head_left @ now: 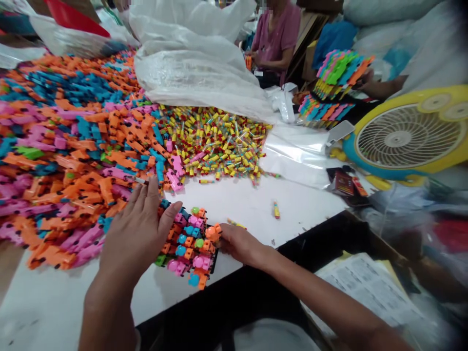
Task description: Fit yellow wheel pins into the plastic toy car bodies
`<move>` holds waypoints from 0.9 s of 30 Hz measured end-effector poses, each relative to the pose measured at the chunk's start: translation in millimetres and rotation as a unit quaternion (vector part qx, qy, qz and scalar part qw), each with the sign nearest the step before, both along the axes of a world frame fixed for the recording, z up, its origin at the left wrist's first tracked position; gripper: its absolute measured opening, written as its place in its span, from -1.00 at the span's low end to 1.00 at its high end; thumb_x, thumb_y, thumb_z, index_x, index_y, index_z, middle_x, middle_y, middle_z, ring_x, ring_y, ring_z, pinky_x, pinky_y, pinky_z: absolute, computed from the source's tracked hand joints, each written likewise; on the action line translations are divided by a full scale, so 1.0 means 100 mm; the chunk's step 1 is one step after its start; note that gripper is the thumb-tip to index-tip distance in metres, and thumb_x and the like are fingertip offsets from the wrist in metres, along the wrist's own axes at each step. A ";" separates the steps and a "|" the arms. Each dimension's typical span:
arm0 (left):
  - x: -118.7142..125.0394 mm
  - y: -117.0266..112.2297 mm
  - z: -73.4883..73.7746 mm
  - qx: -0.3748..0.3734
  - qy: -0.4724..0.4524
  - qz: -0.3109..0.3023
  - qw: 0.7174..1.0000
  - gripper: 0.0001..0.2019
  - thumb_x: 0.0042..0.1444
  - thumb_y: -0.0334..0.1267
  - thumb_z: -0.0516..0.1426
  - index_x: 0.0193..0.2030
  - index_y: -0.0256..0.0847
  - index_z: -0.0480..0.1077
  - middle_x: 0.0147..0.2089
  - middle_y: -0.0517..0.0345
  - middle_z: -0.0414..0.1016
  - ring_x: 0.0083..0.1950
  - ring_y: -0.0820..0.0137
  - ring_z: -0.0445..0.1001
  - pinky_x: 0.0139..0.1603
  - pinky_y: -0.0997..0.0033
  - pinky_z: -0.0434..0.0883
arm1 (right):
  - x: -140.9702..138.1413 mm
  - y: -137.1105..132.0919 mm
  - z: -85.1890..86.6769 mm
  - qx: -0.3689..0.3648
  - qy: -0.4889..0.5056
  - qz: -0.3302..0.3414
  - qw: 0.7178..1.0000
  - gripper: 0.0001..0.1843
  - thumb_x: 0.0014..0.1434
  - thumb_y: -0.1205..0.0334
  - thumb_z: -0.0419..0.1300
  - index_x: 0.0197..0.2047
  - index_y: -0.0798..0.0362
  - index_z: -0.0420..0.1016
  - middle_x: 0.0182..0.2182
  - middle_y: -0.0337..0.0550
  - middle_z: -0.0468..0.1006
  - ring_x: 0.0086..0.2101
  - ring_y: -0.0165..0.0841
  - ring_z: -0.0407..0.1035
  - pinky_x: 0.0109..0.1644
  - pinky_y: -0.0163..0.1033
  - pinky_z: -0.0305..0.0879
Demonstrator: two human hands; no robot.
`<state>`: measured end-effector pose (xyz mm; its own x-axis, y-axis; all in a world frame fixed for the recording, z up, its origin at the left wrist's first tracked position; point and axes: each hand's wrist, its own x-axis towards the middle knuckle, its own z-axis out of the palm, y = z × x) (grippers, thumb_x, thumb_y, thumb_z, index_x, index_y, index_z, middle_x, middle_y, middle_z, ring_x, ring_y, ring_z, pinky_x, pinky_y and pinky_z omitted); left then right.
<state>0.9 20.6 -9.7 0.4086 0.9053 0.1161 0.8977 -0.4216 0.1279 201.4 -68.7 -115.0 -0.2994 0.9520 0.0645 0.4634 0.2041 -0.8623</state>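
Note:
My left hand [137, 229] lies flat, fingers stretched out, against the left side of a small packed block of colourful plastic toy pieces [190, 243] near the table's front edge. My right hand [237, 242] is at the block's right side, fingers curled against an orange piece [213, 232] at its corner. The block shows orange, pink, blue and green parts standing in rows. It rests on the white tabletop [241, 200].
A large heap of orange, pink and blue toy pieces [69, 141] covers the left. A pile of small yellow tubes [215, 141] lies behind. White plastic bags [197, 63], a yellow fan [409, 136], a seated person in a pink shirt [278, 39] and stacked toy blocks [340, 73] stand beyond.

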 end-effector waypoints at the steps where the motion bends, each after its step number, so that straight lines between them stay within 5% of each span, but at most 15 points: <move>1: -0.01 0.01 0.00 0.001 0.000 -0.002 1.000 -0.24 0.25 0.18 -0.30 0.44 -0.31 -0.29 0.47 -0.09 -0.13 0.47 0.18 -0.16 0.41 0.03 0.01 | 0.01 0.03 0.04 0.008 -0.031 0.009 0.999 -0.73 -0.07 0.60 0.09 -0.37 0.04 0.26 -0.39 -0.26 0.38 -0.36 -0.41 0.30 -0.27 -0.35 0.23; 7: -0.12 0.09 -0.06 -0.006 0.013 -0.047 0.999 -0.25 0.24 0.18 -0.29 0.44 -0.19 -0.38 0.47 -0.06 -0.14 0.46 0.11 -0.15 0.35 -0.07 0.10 | 0.10 0.17 0.04 -0.042 0.058 0.094 0.993 -0.74 -0.01 0.63 0.05 -0.39 0.07 0.32 -0.47 -0.33 0.37 -0.47 -0.51 0.33 -0.36 -0.45 0.26; 13: -0.04 0.01 -0.03 0.023 -0.002 -0.003 1.000 -0.25 0.24 0.18 -0.30 0.44 -0.25 -0.28 0.45 -0.05 -0.05 0.46 0.15 -0.10 0.37 -0.02 0.08 | 0.13 0.11 -0.17 -0.073 0.150 0.052 0.985 -0.74 0.00 0.61 0.03 -0.35 0.08 0.38 -0.51 -0.36 0.41 -0.52 -0.51 0.37 -0.43 -0.46 0.30; 18: -0.01 0.00 -0.02 0.020 -0.004 -0.001 1.000 -0.23 0.23 0.22 -0.34 0.44 -0.25 -0.27 0.45 -0.09 -0.04 0.46 0.17 -0.09 0.36 0.01 0.10 | 0.13 0.12 -0.15 -0.084 0.181 0.080 0.977 -0.87 0.10 0.49 0.12 -0.31 0.09 0.39 -0.45 -0.33 0.42 -0.52 -0.53 0.38 -0.45 -0.47 0.31; 27: -0.12 0.06 -0.17 0.073 -0.013 -0.054 0.996 -0.19 0.22 0.24 -0.38 0.44 -0.30 -0.31 0.42 -0.23 0.02 0.42 0.02 0.00 0.29 -0.14 0.18 | 0.15 0.27 -0.03 0.076 -0.010 0.161 0.984 -0.89 0.11 0.48 0.18 -0.33 0.08 0.42 -0.42 -0.29 0.38 -0.43 -0.50 0.29 -0.38 -0.47 0.19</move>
